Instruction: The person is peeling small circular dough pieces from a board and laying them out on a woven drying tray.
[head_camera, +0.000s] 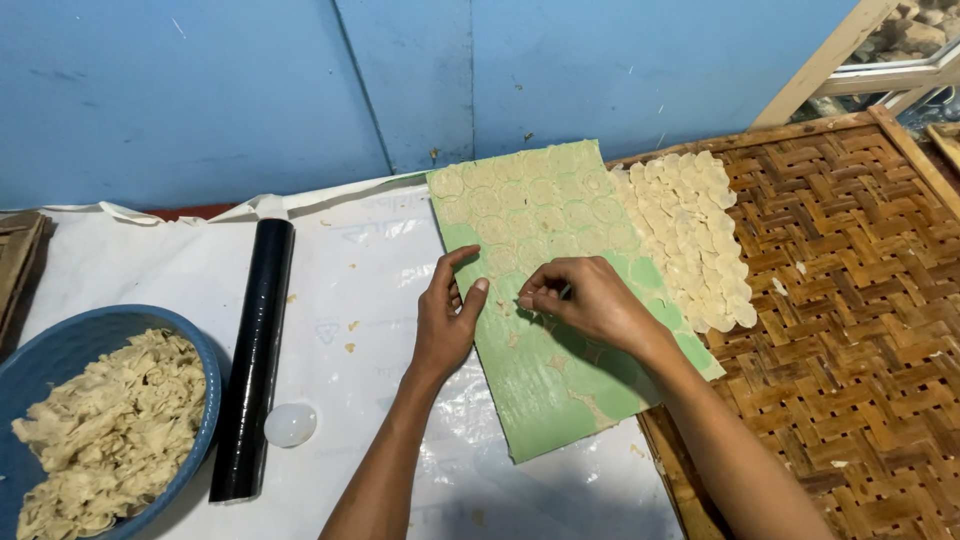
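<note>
A flat green rectangular board (560, 390) lies tilted across the white plastic sheet (350, 300) that covers the work surface, its far end reaching toward the blue wall (200, 90) and its right edge overlapping the woven bamboo tray (850, 330). The upper half of the board is covered with a thin sheet of pale dough scored into round discs (540, 195); the lower half shows mostly bare green with a few scraps of dough.

The right hand (590, 300) rests over the middle of the board with its fingertips pinched together on something small at the dough's edge; whether that is a thin tool or a bit of dough cannot be told. The left hand (445, 315) lies just beside it at the board's left edge, fingers spread apart and thumb raised, pressing lightly on the board and gripping nothing.

Right of the board, on the near corner of the bamboo tray, a band of small pale dough discs (695, 235) lies in overlapping rows. To the left, on the plastic sheet, a black cylindrical roller (255, 350) lies lengthwise, with a small round white lid (291, 424) just beside its near end. Further left, a blue plastic basin (195, 360) holds a heap of pale dough trimmings (110, 430).
</note>
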